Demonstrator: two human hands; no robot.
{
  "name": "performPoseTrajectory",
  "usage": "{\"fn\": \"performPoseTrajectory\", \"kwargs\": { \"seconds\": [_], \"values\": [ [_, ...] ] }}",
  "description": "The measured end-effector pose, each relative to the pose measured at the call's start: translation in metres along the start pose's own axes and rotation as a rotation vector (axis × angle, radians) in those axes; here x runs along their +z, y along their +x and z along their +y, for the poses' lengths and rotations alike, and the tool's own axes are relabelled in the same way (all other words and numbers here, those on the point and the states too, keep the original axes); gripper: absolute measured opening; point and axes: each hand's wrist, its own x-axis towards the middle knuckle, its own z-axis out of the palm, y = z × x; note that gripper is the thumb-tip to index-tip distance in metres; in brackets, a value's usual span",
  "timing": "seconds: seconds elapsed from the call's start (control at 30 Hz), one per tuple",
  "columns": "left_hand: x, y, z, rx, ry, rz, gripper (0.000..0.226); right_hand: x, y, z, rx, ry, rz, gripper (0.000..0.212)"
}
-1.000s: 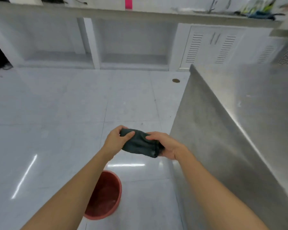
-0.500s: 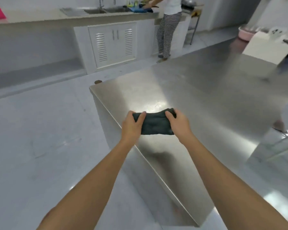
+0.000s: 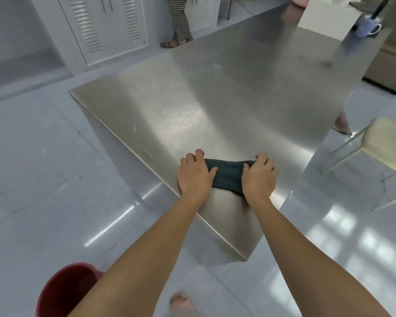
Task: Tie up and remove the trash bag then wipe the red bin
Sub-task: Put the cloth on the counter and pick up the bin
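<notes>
A folded dark green cloth [image 3: 226,177] lies on the near part of the steel table [image 3: 215,99]. My left hand [image 3: 194,175] presses on its left end and my right hand [image 3: 258,177] on its right end, fingers curled over the cloth. The red bin [image 3: 64,291] stands on the floor at the bottom left, partly hidden by my left forearm; its inside looks bare. No trash bag is in view.
A person in striped trousers [image 3: 180,21] stands by the white cabinets [image 3: 105,28] at the back. A white board [image 3: 322,17] and a mug [image 3: 367,28] sit at the table's far end. A stool [image 3: 384,145] stands at right. My foot [image 3: 181,303] is near the bin.
The cloth, held in the air in both hands before, now rests on the steel table near its edge. My view has swung down, and the red bin shows again.
</notes>
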Motion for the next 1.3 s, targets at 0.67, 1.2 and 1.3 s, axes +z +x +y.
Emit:
{"fn": "performPoseTrajectory", "kwargs": {
  "seconds": [0.67,1.2,1.3],
  "values": [
    [0.048,-0.326,-0.472,-1.175,0.089,0.103,0.054,0.370,-0.346,-0.141,-0.969,0.059,-0.960,0.051],
    [0.235,-0.368,-0.647,-1.428,-0.590,0.310,0.047,0.601,-0.411,-0.072,-0.716,0.052,-1.173,0.054],
    [0.218,-0.369,-0.616,-1.344,-0.482,0.274,0.043,0.565,-0.403,-0.057,-0.582,0.141,-1.162,0.051]
  ]
}}
